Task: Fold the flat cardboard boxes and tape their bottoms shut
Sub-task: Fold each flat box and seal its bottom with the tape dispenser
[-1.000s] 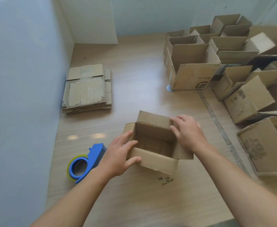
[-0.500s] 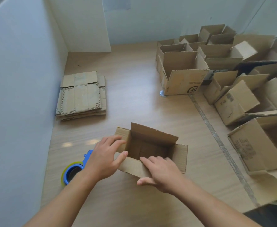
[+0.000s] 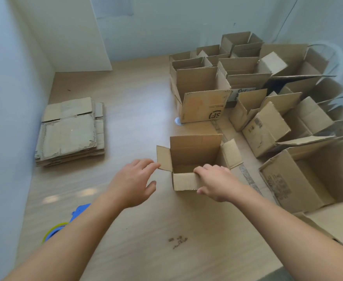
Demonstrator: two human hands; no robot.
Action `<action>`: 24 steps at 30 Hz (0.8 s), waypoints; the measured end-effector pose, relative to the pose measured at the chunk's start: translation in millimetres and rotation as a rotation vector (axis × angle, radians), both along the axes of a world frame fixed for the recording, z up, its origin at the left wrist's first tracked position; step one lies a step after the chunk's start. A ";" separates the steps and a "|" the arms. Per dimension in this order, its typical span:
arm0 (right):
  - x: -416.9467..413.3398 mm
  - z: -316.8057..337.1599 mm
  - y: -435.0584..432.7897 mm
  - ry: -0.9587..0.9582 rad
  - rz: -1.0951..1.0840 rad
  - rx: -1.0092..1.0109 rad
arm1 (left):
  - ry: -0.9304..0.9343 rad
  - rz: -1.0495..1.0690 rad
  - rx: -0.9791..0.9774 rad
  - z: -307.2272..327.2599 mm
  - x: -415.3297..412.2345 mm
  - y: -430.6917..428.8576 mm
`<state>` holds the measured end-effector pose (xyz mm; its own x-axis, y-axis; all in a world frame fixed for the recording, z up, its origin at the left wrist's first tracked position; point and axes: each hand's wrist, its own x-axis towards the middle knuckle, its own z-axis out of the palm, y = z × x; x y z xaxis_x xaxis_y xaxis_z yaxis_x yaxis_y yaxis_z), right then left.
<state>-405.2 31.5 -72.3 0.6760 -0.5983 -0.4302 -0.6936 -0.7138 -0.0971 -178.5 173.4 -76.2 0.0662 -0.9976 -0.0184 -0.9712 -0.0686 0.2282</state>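
A small cardboard box stands upright on the wooden table, its top flaps open. My right hand grips the box's near flap, fingers curled over its edge. Left of the box, my left hand hovers with relaxed, spread fingers; its fingertips are at the edge of the left flap. A stack of flat cardboard boxes lies at the far left by the wall. The blue tape dispenser with a yellowish roll sits at the lower left, partly hidden behind my left forearm.
Several folded open boxes crowd the right side and back right of the table; a large one stands just right of my right arm. Walls close in at left and back. A metal strip runs along the table.
The box has slid away and to the right. My right hand now curls over the near flap, and my left hand has come off the box with fingers spread.
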 end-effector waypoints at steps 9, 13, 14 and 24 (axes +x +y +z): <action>-24.3 -1.5 -125.2 -0.010 -0.011 -0.098 | -0.137 0.162 0.353 19.4 -15.5 -119.0; -27.4 -13.1 -168.6 -0.049 -0.002 -0.100 | -0.054 0.230 0.371 18.6 -26.3 -155.8; -27.9 -14.4 -178.3 -0.054 0.010 -0.102 | -0.033 0.243 0.365 18.1 -29.2 -164.2; -22.7 -20.9 -240.9 -0.120 0.037 -0.186 | 0.106 0.239 0.431 7.5 -55.1 -204.5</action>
<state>-427.9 -209.4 -93.2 0.7390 -0.6334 -0.2297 -0.6577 -0.7521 -0.0419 -233.5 -31.1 -68.8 0.2677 -0.8549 -0.4443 -0.8897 -0.3964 0.2266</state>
